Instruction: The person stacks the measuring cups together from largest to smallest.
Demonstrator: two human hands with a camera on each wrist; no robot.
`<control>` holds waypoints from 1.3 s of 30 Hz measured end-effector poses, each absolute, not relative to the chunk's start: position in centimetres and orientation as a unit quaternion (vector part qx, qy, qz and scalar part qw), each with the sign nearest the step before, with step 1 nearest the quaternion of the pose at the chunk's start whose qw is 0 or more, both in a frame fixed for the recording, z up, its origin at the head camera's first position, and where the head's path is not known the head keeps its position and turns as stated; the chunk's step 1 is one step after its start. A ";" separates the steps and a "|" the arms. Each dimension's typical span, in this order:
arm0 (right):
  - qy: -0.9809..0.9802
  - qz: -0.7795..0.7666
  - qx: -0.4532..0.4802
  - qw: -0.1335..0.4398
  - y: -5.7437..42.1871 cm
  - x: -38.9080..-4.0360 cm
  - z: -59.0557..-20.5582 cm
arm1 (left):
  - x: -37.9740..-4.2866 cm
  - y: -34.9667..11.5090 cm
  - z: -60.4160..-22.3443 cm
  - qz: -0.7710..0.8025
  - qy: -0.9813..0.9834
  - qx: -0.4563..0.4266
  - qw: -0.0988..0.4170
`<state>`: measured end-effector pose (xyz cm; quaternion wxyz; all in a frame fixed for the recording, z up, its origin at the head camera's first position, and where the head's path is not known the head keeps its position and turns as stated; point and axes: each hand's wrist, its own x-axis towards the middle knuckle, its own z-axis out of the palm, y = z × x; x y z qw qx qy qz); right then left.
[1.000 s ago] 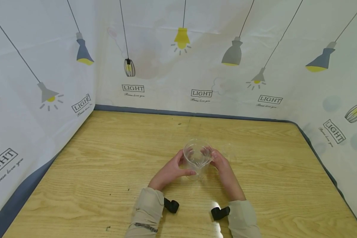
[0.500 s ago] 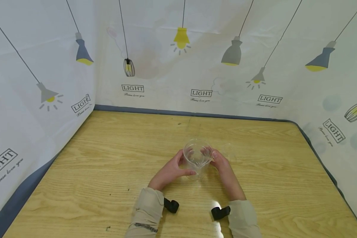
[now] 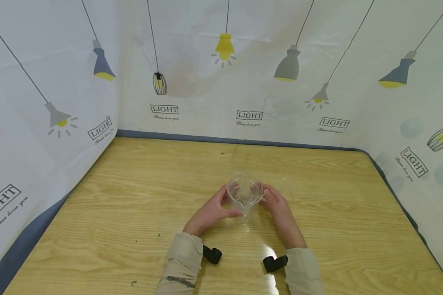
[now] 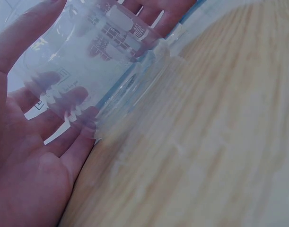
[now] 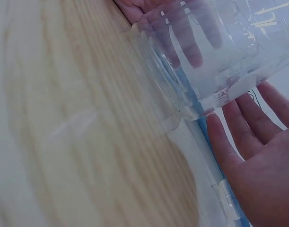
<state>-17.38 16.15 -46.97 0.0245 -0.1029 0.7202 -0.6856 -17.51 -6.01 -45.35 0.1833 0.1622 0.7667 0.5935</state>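
— Fingers of the left hand (image 3: pixel 211 209) curl round the clear beaker (image 3: pixel 245 196), upright on the table (image 3: pixel 133 196); best steady it lightly, base flat!
— And those of the right hand (image 3: pixel 280 208), loosely extended beside it, have slid back: half a second ago they showed through its wall!

Beaker (image 3: pixel 245 200) on table (image 3: pixel 133 196), before backdrop (image 3: pixel 195 86)

Head view looking down over table (image 3: pixel 133 205) from 6 o'clock, facing backdrop (image 3: pixel 199 82) at 12. Left wrist camera (image 3: pixel 213 255) looking from 7 o'clock of beaker (image 3: pixel 245 199), right wrist camera (image 3: pixel 275 264) from 5; both sitting low, close, sharing beaker.
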 end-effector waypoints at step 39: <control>0.707 -0.702 -0.060 0.068 17.7 -17.6 -49.0 | -17.6 -5.9 -45.5 0.599 0.763 0.163 0.180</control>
